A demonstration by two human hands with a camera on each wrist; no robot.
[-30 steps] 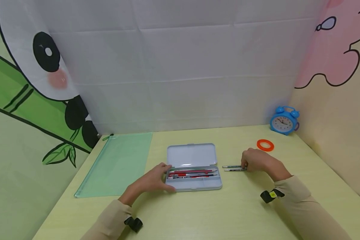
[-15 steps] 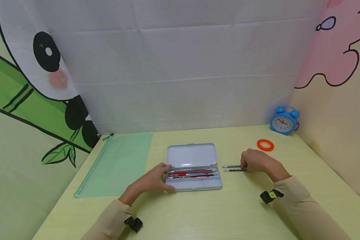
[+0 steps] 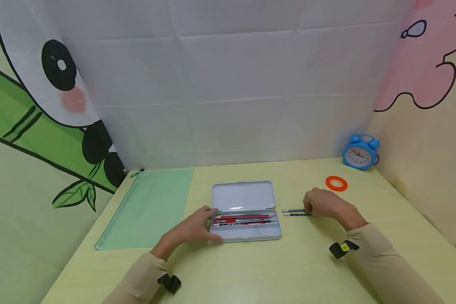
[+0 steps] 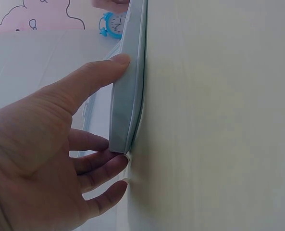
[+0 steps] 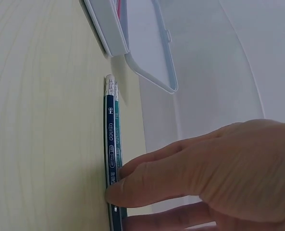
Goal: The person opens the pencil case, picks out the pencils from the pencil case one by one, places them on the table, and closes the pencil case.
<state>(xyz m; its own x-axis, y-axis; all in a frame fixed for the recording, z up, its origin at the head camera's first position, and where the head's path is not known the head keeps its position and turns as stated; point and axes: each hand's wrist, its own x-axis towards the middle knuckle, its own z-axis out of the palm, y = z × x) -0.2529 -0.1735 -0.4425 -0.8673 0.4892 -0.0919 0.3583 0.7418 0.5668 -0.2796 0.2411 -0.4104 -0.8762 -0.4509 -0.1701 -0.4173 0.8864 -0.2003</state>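
A pale blue pencil case (image 3: 247, 236) lies unfolded on the table with several red and dark pencils or pens (image 3: 243, 219) in its tray. My left hand (image 3: 193, 228) holds the case's left end. In the left wrist view the thumb presses the front side of the case (image 4: 125, 101) and the fingers bend against its end. To the right of the case, two pencils with white erasers lie side by side, a dark blue pencil (image 5: 110, 130) and a green pencil (image 5: 117, 122). My right hand (image 3: 324, 204) pinches them between thumb and fingers, covering their far ends.
A green translucent zip folder (image 3: 148, 211) lies at the left. Beyond my right hand is an orange ring (image 3: 336, 183), and a blue alarm clock (image 3: 359, 154) stands in the back right corner. A white sheet (image 3: 228, 93) hangs behind the table (image 3: 251, 274).
My right hand has shifted very slightly left along the pencils. The left hand and the case stay where they were.
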